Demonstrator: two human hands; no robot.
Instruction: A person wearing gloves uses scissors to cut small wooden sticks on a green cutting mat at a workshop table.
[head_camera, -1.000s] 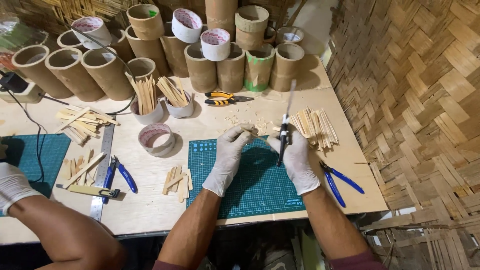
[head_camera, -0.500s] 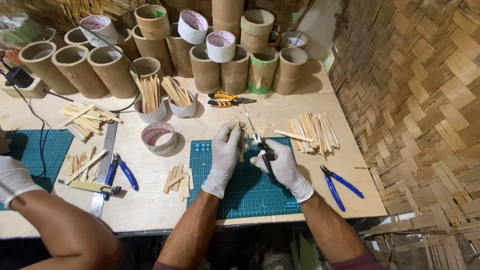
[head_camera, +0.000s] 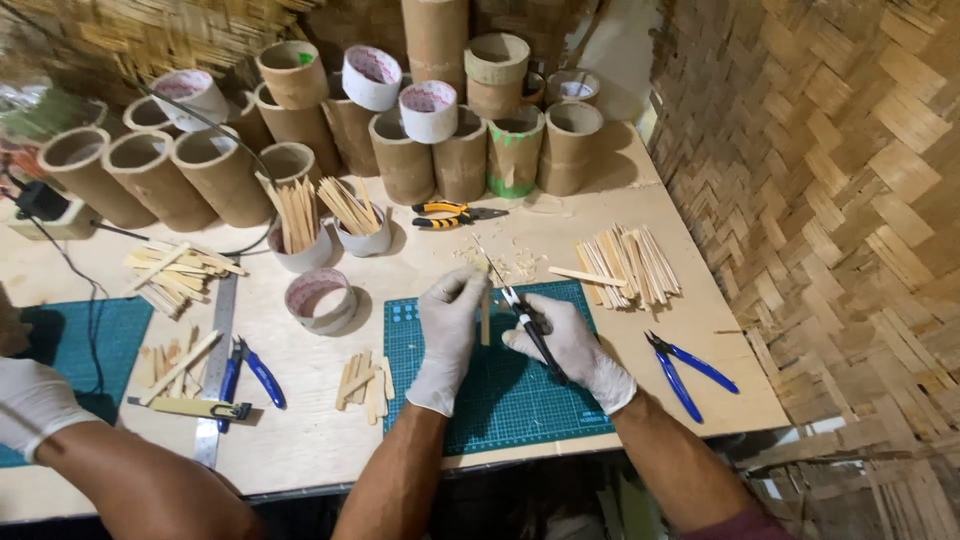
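two hands (head_camera: 450, 320) (head_camera: 570, 345) grip stick (head_camera: 486, 318), knife (head_camera: 520, 310); blue cutters (head_camera: 690, 368) near, stick pile (head_camera: 625, 265) behind.

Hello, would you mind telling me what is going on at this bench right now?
A person in white gloves works over a green cutting mat. The left hand holds a thin bamboo stick upright on the mat, while the right hand grips a slim craft knife with its blade at the stick. Shavings lie beyond the mat. A co-worker's gloved hand rests at the far left.
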